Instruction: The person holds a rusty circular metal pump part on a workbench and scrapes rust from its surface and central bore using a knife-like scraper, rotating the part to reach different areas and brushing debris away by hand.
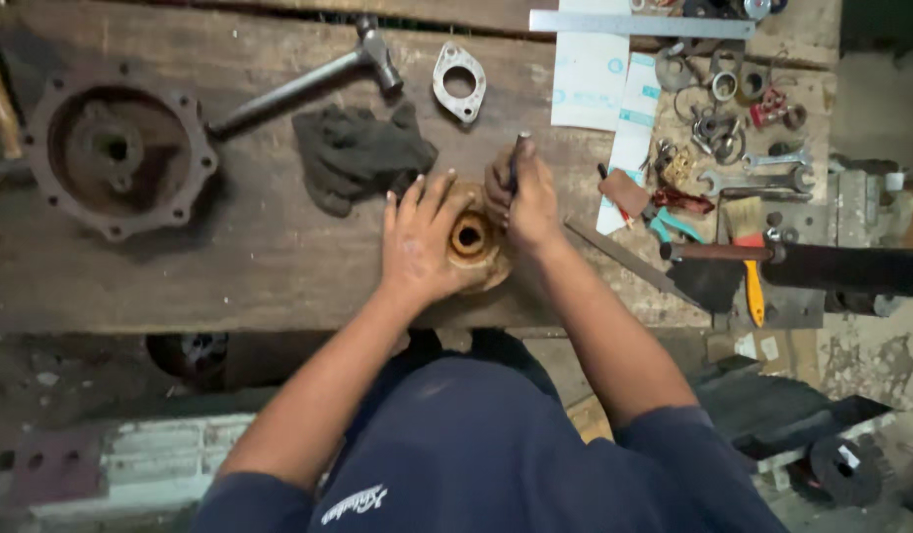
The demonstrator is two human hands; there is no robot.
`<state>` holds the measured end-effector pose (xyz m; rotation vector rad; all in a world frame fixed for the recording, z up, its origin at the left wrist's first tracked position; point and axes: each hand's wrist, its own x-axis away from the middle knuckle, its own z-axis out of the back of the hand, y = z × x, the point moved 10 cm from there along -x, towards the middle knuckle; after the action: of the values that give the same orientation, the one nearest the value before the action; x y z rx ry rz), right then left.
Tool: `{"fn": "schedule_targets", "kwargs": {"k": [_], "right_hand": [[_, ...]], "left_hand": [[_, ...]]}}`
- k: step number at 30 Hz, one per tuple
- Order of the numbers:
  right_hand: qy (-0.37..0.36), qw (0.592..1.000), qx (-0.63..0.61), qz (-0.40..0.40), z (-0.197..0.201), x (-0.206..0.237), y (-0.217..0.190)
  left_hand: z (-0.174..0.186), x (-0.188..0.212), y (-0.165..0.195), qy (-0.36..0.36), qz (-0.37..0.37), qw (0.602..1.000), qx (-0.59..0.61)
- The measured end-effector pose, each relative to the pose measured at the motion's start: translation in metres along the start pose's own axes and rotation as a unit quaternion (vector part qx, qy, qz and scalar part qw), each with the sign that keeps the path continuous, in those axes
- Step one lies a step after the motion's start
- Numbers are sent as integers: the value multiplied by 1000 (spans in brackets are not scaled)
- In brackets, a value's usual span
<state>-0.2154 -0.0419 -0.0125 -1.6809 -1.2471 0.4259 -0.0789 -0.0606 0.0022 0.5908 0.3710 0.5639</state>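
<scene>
A round orange-brown metal part with a central hole lies on the worn wooden workbench just in front of me. My left hand rests flat on its left side, fingers spread, holding it down. My right hand is closed around a slim dark tool held upright, its lower end at the part's right edge. The tool's tip is hidden by my fingers.
A rusty round housing sits far left, a hammer and dark rag behind my hands, a metal flange beyond. Rings, wrenches, a steel ruler and a brush crowd the right.
</scene>
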Motion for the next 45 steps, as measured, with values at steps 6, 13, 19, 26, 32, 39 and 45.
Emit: {"fn": "schedule_targets", "kwargs": {"k": [6, 13, 19, 26, 32, 39, 45], "right_hand": [[42, 999, 0, -2, 15, 4, 13], [34, 995, 78, 51, 16, 8, 8], [45, 995, 67, 57, 14, 12, 4], [69, 995, 47, 59, 14, 22, 7], [89, 992, 58, 64, 19, 29, 10], [121, 989, 17, 88, 21, 36, 7], [104, 989, -12, 106, 19, 39, 7]], "left_hand": [[-1, -1, -2, -4, 5, 1000, 13], [0, 0, -1, 5, 8, 1000, 19], [4, 1, 1, 15, -7, 1000, 4], [1, -3, 0, -15, 13, 1000, 9], [-3, 1, -3, -14, 5, 1000, 3], [-5, 1, -4, -2, 3, 1000, -10], [-3, 0, -4, -2, 7, 1000, 5]]}}
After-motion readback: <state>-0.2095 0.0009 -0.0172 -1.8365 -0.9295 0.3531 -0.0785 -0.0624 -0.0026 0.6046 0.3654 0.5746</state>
